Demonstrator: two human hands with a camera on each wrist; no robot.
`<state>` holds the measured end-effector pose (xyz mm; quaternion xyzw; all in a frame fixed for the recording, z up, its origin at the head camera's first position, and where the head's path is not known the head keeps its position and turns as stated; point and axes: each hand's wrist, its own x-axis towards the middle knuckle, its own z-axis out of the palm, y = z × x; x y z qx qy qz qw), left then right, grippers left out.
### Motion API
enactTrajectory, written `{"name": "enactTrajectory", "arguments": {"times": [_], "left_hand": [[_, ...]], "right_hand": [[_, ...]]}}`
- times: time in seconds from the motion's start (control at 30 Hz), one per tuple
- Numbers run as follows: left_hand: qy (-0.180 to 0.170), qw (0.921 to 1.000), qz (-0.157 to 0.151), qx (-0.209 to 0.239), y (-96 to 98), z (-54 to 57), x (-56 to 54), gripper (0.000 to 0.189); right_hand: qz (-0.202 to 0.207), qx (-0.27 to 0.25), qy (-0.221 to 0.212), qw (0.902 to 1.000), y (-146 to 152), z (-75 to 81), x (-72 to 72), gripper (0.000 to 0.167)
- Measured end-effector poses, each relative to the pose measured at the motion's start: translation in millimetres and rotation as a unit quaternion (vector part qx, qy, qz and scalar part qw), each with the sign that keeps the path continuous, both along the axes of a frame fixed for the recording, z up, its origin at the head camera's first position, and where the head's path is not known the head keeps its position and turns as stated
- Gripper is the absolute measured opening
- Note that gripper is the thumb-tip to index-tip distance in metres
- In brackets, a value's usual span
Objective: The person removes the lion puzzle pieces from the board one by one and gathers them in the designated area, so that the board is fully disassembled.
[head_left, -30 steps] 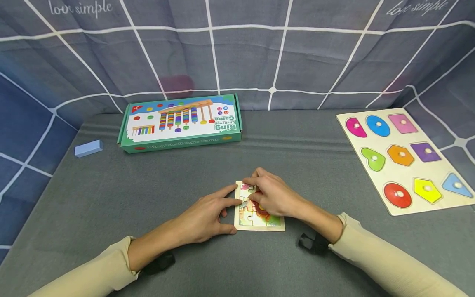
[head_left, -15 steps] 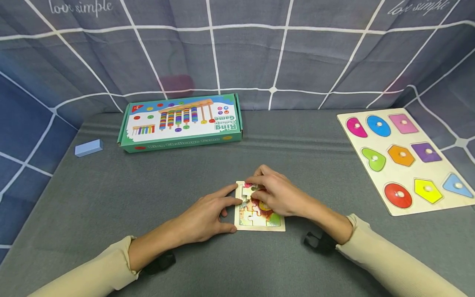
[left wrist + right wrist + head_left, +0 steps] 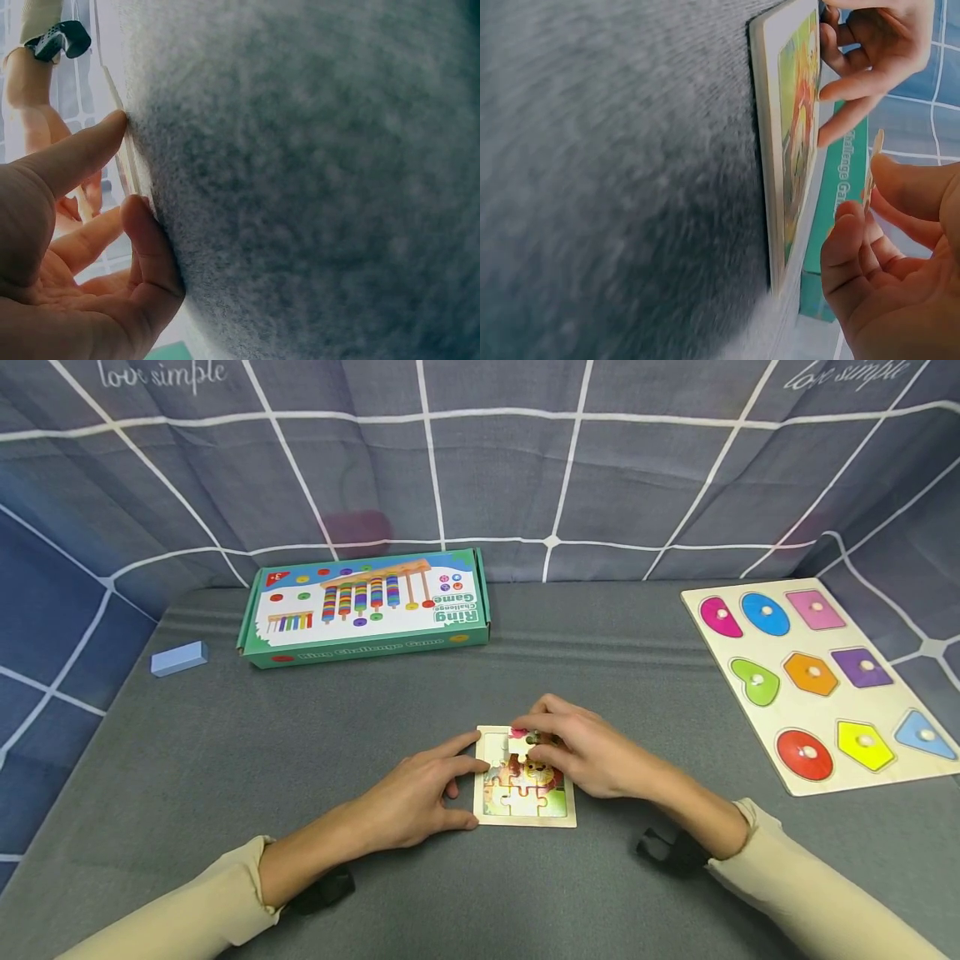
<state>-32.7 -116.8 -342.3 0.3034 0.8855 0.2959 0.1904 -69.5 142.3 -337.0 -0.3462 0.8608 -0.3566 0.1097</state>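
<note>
A small wooden jigsaw puzzle (image 3: 525, 822) with a pale frame lies on the grey cloth in front of the person. The left hand (image 3: 420, 797) spreads along its left side, thumb and index fingertips at the frame's edge, another fingertip reaching over the picture. Between thumb and fingers, the right hand (image 3: 588, 747) pinches a jigsaw piece (image 3: 519, 745), pale with some pink. From the right wrist, the thin piece (image 3: 873, 169) shows edge-on, raised off the board. Bare tray (image 3: 491, 747) shows at the puzzle's upper left; interlocked pieces (image 3: 517, 797) fill the lower part.
A green Ring Challenge Game box (image 3: 367, 610) stands at the back, left of centre. Far left lies a light blue block (image 3: 179, 659). A shape-peg board (image 3: 772, 727) with coloured knobbed shapes lies at the right. A grid-patterned curtain (image 3: 495, 468) hangs behind.
The right hand has drawn a jigsaw piece up from the puzzle's upper left corner and shifted it right, exposing the bare tray there. The left hand has stayed in place.
</note>
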Motion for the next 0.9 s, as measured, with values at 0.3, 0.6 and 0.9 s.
{"name": "enactTrajectory", "arguments": {"times": [0.3, 0.6, 0.9], "left_hand": [[0.0, 1.0, 0.0, -0.002, 0.8, 0.2, -1.1, 0.058], [0.002, 1.0, 0.003, -0.001, 0.4, 0.2, 0.3, 0.058], [-0.004, 1.0, 0.003, -0.005, -0.3, 1.2, -0.3, 0.058]], "right_hand": [[-0.015, 0.005, 0.011, 0.9998, 27.7, 4.7, 7.0, 0.032], [-0.038, 0.028, 0.049, 0.9977, 55.6, 3.4, 13.4, 0.031], [-0.054, 0.058, 0.069, 0.9945, 69.7, -1.3, 14.4, 0.033]]}}
